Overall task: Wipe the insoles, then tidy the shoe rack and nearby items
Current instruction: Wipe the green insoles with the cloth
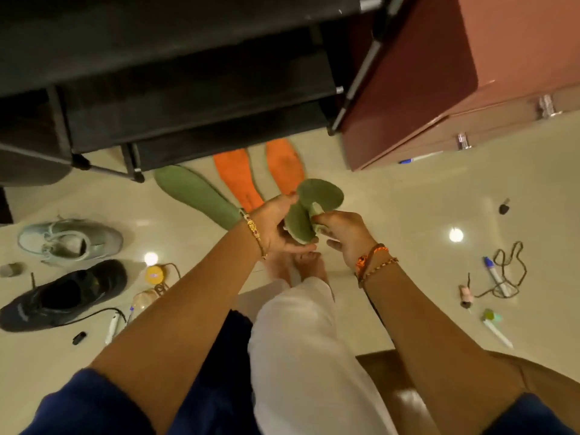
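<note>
Both arms reach forward and down. The left hand [276,224] grips the bent green insole [309,208] from below, thumb on top. The right hand [345,237], just beside, pinches a cloth [317,211] against it.

Green insole [309,205] bent double midair, green and orange insoles [238,177] flat on floor

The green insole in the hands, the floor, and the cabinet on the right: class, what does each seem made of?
Green insole: soft foam or fabric, matte; it folds over in the grip of the left hand and right hand.
Floor: probably glossy polished tile; it mirrors lamps.
Cabinet: likely laminated wood, smooth reddish-brown, with metal handles.
</note>
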